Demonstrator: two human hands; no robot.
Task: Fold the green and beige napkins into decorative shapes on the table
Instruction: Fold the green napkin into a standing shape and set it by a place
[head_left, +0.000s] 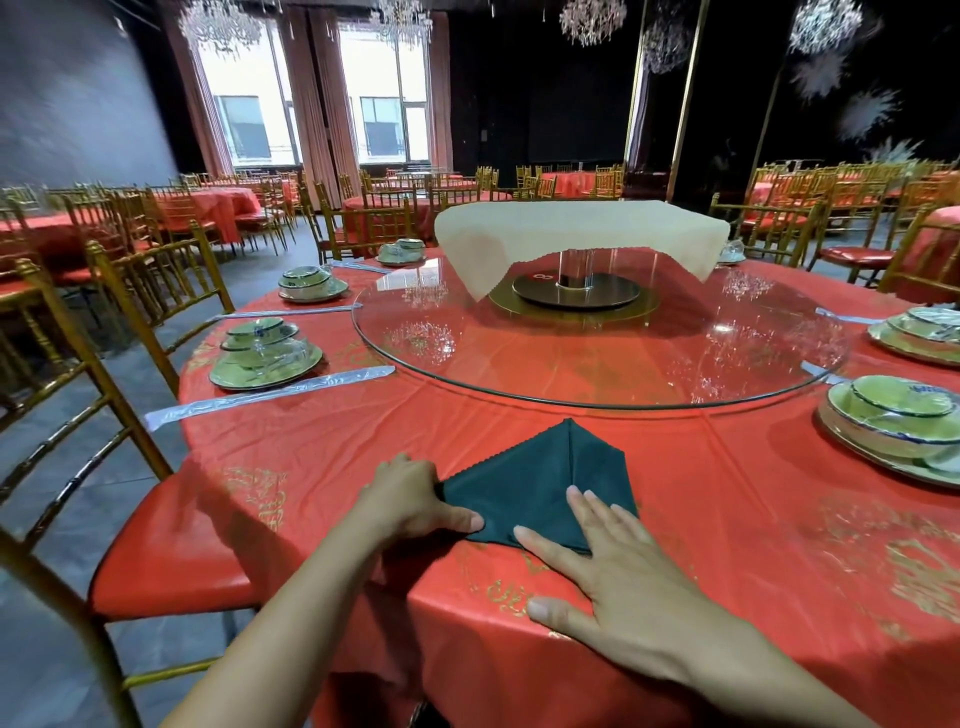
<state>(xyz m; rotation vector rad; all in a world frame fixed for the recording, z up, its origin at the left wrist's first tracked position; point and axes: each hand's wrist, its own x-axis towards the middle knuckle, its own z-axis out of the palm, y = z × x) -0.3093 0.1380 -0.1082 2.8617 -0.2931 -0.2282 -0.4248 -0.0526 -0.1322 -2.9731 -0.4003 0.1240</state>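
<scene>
A dark green napkin (540, 483) lies partly folded on the red tablecloth (727, 519) near the table's front edge, with a point toward the turntable. My left hand (410, 499) pinches its left corner, thumb on top of the cloth. My right hand (618, 582) lies flat with straight fingers pressing on the napkin's lower right part. A beige napkin (576, 228) is draped over a raised stand at the centre of the glass turntable (597, 358), far from both hands.
Place settings of stacked green-rimmed plates and bowls stand at the left (265, 353) and right (893, 415) of the table. Wrapped cutlery strips (270, 392) lie on the left. Gold chairs with red seats (166, 551) ring the table.
</scene>
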